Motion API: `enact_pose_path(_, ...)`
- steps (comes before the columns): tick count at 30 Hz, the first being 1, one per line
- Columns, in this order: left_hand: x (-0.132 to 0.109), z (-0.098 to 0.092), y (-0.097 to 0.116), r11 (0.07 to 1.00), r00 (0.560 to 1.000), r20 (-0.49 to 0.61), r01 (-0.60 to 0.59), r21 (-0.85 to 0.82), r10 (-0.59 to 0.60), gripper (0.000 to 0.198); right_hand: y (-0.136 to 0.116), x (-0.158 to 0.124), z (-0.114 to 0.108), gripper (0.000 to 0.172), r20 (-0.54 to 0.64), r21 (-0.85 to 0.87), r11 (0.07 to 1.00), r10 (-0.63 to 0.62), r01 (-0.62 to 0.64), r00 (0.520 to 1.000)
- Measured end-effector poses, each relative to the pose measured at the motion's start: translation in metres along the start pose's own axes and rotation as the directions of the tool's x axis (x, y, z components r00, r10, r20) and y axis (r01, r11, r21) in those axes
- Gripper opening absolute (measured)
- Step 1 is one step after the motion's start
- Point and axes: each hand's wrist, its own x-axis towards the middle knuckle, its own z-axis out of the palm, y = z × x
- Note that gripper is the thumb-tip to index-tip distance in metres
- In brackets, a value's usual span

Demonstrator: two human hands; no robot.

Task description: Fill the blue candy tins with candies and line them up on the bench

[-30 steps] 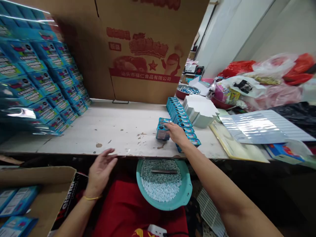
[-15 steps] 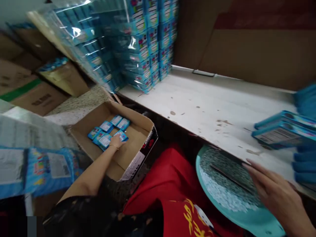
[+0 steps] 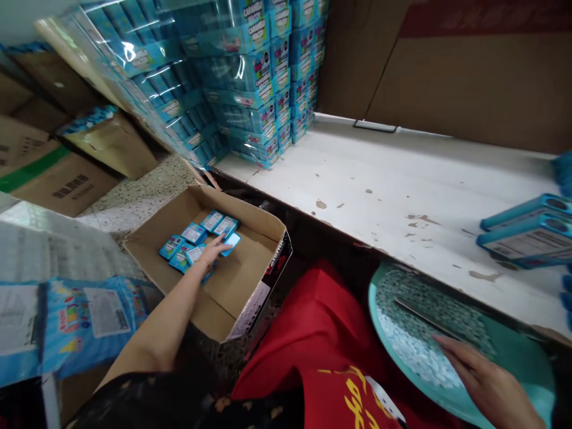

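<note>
The room is bright, and the light seems to come from above, so the white table [image 3: 393,179] looks pale with only soft shade on it. Shiny plastic wrap [image 3: 129,53] on the stacked boxes [image 3: 250,89] throws back white glare, while the space under the table is dark. The picture bends near its edges, and the blue boxes [image 3: 560,173] at the far right look blurry.

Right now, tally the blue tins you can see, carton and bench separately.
Small blue tins in the open cardboard carton: 8 showing; the left hand may hide more
Tins on the white bench: 2 clear at the picture's edge
Total: 10
</note>
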Motion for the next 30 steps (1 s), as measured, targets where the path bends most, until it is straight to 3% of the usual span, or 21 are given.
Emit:
enact_pose_path(1, -0.012, -0.003, 0.011, 0.974, 0.998, 0.049, -0.026, -0.227, 0.038, 0.076, -0.007, 0.000, 0.001, 0.028, 0.000, 0.028, 0.999, 0.019, -0.019, 1.000)
enact_pose_path(3, -0.042, -0.004, 0.040, 0.769, 0.977, 0.155, -0.012, -0.639, 0.145, 0.076, -0.031, 0.003, 0.002, 0.026, 0.019, 0.115, 0.991, 0.063, -0.064, 0.998)
enact_pose_path(5, -0.074, 0.005, 0.077, 0.549, 0.926, 0.254, 0.063, -0.833, 0.278, 0.079, -0.068, 0.010, 0.002, 0.028, 0.096, 0.231, 0.967, 0.089, -0.109, 0.991)
enact_pose_path(7, -0.104, 0.024, 0.114, 0.434, 0.843, 0.372, 0.189, -0.881, 0.388, 0.083, -0.114, 0.022, -0.001, 0.031, 0.168, 0.366, 0.923, 0.056, -0.115, 0.984)
enact_pose_path(9, -0.127, 0.052, 0.146, 0.408, 0.741, 0.502, 0.331, -0.851, 0.445, 0.084, -0.157, 0.035, -0.008, 0.035, 0.138, 0.507, 0.859, -0.002, -0.069, 0.990)
enact_pose_path(11, -0.143, 0.085, 0.168, 0.445, 0.640, 0.623, 0.445, -0.777, 0.448, 0.082, -0.186, 0.049, -0.019, 0.046, 0.056, 0.595, 0.803, -0.081, 0.032, 0.995)
enact_pose_path(15, -0.161, 0.148, 0.187, 0.599, 0.433, 0.823, 0.567, -0.566, 0.369, 0.075, -0.196, 0.061, -0.050, 0.060, -0.052, 0.545, 0.780, -0.334, 0.307, 0.941)
enact_pose_path(16, -0.165, 0.160, 0.190, 0.629, 0.402, 0.849, 0.573, -0.526, 0.343, 0.071, -0.192, 0.059, -0.057, 0.058, -0.045, 0.502, 0.786, -0.393, 0.361, 0.918)
enact_pose_path(17, -0.168, 0.171, 0.193, 0.651, 0.402, 0.859, 0.566, -0.505, 0.316, 0.067, -0.187, 0.056, -0.063, 0.054, -0.031, 0.462, 0.793, -0.434, 0.398, 0.900)
enact_pose_path(18, -0.172, 0.179, 0.197, 0.670, 0.435, 0.852, 0.543, -0.506, 0.291, 0.064, -0.181, 0.052, -0.067, 0.047, -0.022, 0.427, 0.804, -0.448, 0.414, 0.894)
enact_pose_path(19, -0.175, 0.185, 0.200, 0.683, 0.511, 0.814, 0.492, -0.540, 0.275, 0.064, -0.174, 0.048, -0.068, 0.040, -0.021, 0.401, 0.822, -0.432, 0.404, 0.901)
enact_pose_path(21, -0.179, 0.192, 0.208, 0.705, 0.688, 0.646, 0.276, -0.653, 0.329, 0.070, -0.163, 0.037, -0.065, 0.031, -0.044, 0.377, 0.872, -0.320, 0.312, 0.946)
enact_pose_path(22, -0.180, 0.193, 0.211, 0.719, 0.720, 0.566, 0.135, -0.682, 0.401, 0.075, -0.157, 0.032, -0.061, 0.030, -0.060, 0.383, 0.892, -0.237, 0.241, 0.970)
enact_pose_path(23, -0.181, 0.195, 0.214, 0.731, 0.706, 0.516, -0.003, -0.682, 0.485, 0.079, -0.151, 0.028, -0.055, 0.030, -0.065, 0.403, 0.900, -0.154, 0.167, 0.986)
enact_pose_path(25, -0.180, 0.199, 0.217, 0.757, 0.598, 0.533, -0.205, -0.620, 0.599, 0.078, -0.136, 0.021, -0.041, 0.030, -0.008, 0.471, 0.880, -0.069, 0.064, 0.998)
enact_pose_path(26, -0.179, 0.202, 0.217, 0.778, 0.547, 0.579, -0.252, -0.575, 0.605, 0.072, -0.126, 0.019, -0.035, 0.031, 0.060, 0.510, 0.859, -0.082, 0.040, 0.995)
enact_pose_path(27, -0.177, 0.205, 0.216, 0.801, 0.534, 0.609, -0.267, -0.536, 0.586, 0.064, -0.113, 0.018, -0.030, 0.033, 0.137, 0.539, 0.842, -0.114, 0.023, 0.984)
enact_pose_path(29, -0.172, 0.213, 0.212, 0.841, 0.584, 0.623, -0.225, -0.493, 0.521, 0.050, -0.082, 0.020, -0.025, 0.034, 0.230, 0.494, 0.869, -0.114, -0.015, 0.967)
enact_pose_path(30, -0.168, 0.217, 0.209, 0.856, 0.614, 0.625, -0.179, -0.484, 0.482, 0.049, -0.064, 0.023, -0.024, 0.033, 0.239, 0.378, 0.924, -0.030, -0.064, 0.971)
